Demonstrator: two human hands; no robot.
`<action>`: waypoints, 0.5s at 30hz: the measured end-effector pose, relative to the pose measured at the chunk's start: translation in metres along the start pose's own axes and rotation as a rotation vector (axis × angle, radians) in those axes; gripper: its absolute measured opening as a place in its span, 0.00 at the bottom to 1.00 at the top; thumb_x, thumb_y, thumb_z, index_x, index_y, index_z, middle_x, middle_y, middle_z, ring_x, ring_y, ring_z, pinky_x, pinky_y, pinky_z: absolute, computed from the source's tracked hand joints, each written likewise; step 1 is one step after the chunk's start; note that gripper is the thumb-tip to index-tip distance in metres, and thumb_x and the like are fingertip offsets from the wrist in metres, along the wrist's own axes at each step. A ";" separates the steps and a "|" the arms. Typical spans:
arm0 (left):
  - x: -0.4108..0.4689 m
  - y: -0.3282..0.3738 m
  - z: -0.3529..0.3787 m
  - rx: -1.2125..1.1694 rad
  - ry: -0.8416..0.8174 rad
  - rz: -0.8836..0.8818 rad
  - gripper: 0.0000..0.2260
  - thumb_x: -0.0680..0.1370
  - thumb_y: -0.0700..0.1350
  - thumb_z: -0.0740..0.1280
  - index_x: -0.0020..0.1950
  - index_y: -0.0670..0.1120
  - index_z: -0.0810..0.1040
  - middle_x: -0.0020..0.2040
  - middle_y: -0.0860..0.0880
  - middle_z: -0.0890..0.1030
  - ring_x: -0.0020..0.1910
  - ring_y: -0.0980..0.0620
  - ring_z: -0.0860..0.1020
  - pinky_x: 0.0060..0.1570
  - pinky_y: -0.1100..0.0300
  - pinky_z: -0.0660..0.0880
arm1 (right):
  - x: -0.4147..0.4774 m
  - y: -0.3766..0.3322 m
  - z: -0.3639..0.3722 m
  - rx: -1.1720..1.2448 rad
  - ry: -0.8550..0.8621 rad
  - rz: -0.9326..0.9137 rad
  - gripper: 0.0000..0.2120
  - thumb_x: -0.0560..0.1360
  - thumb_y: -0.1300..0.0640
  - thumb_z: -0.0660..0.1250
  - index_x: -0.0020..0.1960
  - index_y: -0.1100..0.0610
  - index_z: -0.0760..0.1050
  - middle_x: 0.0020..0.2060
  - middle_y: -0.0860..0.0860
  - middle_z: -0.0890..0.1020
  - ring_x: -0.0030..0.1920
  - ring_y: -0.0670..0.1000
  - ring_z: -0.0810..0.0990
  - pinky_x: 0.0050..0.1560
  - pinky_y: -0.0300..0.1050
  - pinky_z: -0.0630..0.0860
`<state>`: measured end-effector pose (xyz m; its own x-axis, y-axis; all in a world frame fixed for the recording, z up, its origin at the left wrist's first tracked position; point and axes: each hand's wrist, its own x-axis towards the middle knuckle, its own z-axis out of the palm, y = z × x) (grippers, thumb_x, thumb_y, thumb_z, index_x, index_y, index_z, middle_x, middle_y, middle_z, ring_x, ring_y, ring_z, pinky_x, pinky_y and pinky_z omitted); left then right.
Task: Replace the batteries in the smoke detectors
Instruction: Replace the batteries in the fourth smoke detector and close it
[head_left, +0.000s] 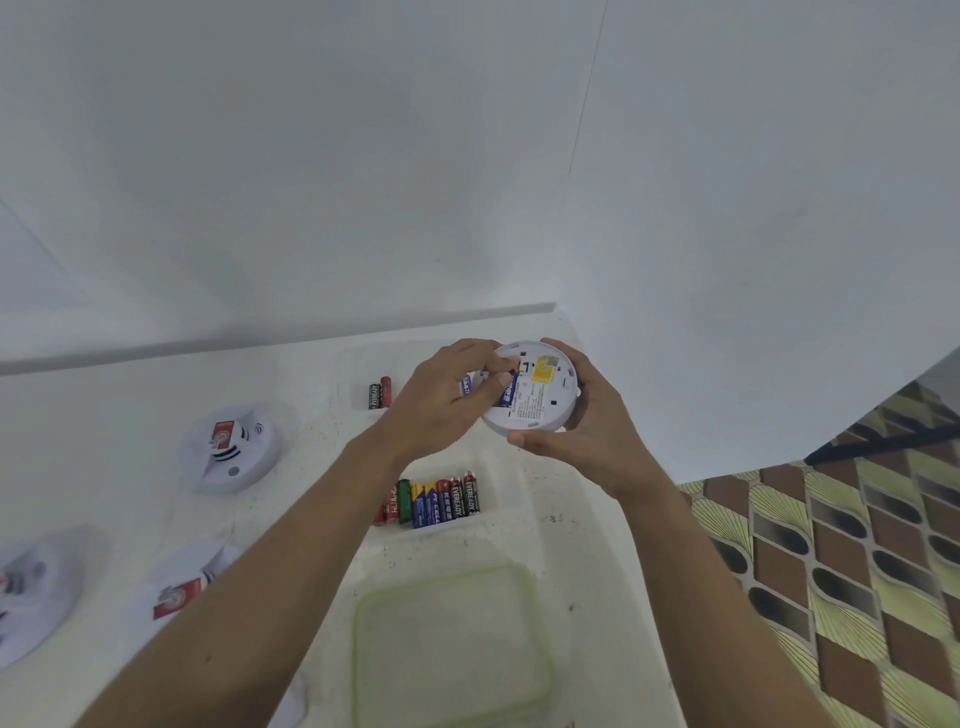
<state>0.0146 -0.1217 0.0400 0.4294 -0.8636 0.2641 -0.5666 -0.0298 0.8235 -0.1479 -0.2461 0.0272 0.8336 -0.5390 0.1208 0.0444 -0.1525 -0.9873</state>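
Observation:
A round white smoke detector is held above the table's far right corner, back side up, with a yellow label on it. My right hand grips its rim from the right and below. My left hand reaches over its left part, and its finger and thumb pinch a blue battery at the battery slot. Another blue battery shows partly behind my left fingers. Several mixed batteries lie in a row in a clear container below my hands. Two batteries lie apart farther back.
Three more white smoke detectors rest on the white table: one at mid left, one at the far left edge, one partly under my left forearm. A clear lid with a green rim lies near me. Patterned floor lies right.

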 end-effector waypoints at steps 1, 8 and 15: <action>0.001 -0.001 -0.001 -0.017 -0.011 -0.022 0.07 0.81 0.47 0.66 0.53 0.60 0.78 0.61 0.58 0.78 0.60 0.59 0.73 0.51 0.71 0.67 | 0.000 0.001 0.001 -0.002 0.002 0.009 0.44 0.62 0.69 0.82 0.74 0.55 0.67 0.65 0.50 0.79 0.65 0.50 0.78 0.59 0.51 0.81; 0.018 -0.011 -0.014 -0.202 0.095 -0.075 0.07 0.82 0.46 0.65 0.56 0.52 0.81 0.55 0.57 0.82 0.55 0.59 0.79 0.50 0.62 0.75 | 0.005 -0.002 -0.003 0.010 0.016 0.019 0.44 0.63 0.71 0.81 0.72 0.51 0.67 0.62 0.43 0.79 0.64 0.46 0.78 0.54 0.50 0.83; 0.047 -0.047 -0.026 0.091 -0.055 -0.429 0.08 0.77 0.50 0.71 0.56 0.52 0.80 0.50 0.52 0.82 0.49 0.53 0.81 0.44 0.61 0.73 | 0.007 0.006 -0.014 0.018 0.085 0.066 0.43 0.62 0.66 0.82 0.72 0.50 0.68 0.63 0.43 0.79 0.64 0.44 0.78 0.57 0.51 0.82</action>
<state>0.0794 -0.1474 0.0270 0.6027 -0.7887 -0.1209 -0.4057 -0.4334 0.8047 -0.1494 -0.2621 0.0237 0.7851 -0.6162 0.0627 0.0014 -0.0994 -0.9950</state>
